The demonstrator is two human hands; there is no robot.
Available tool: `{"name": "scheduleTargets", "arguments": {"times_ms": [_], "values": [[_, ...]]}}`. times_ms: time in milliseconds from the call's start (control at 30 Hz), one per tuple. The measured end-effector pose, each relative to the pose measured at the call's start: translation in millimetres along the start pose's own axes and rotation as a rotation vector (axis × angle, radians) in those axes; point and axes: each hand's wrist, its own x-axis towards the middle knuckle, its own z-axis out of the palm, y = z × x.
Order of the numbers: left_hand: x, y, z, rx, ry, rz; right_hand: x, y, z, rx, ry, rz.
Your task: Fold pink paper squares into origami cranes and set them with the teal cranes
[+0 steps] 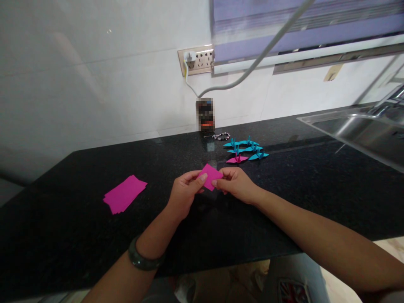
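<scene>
Between my two hands is a small square of pink origami paper [209, 176], held just above the dark counter with one corner pointing away from me. My left hand [188, 188] pinches its left side, thumb on top. My right hand [236, 184] grips the right corner between thumb and fingers. Left of my hands lies a fanned stack of pink paper [125, 194]. Beyond my right hand stand a folded pink paper crane [237, 159] and several blue paper cranes [259, 155] grouped together.
A phone-like object [205, 114], blurred out, leans against the white wall with a cable. Beside it lies a beaded bracelet [222, 136]. A socket panel [196, 60] is on the wall. At the right is a steel sink [334, 122]. The black counter [78, 235] ends just before me.
</scene>
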Motion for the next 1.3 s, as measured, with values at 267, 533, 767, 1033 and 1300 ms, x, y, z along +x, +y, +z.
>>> {"name": "scheduleTargets", "arguments": {"times_ms": [267,533,767,1033,1300], "values": [[3.4,-2.3,-4.2,-0.097,0.028,0.03,-1.1,0.1,5.2,-0.005,0.094,-0.09],[4.6,-3.5,-1.5,-0.126,0.131,0.035,-1.1,3.5,10.5,-0.06,0.234,-0.176],[2.4,-3.9,-0.4,-0.084,0.11,0.008,-1.9,7.3,10.7,-0.095,0.302,-0.216],[1.4,-3.0,0.4,-0.052,0.114,0.015,-1.7,8.4,10.8,-0.154,0.37,-0.236],[1.7,-2.5,0.8,-0.061,0.067,0.009,-2.8,4.5,8.7,-0.294,0.341,-0.333]]}}
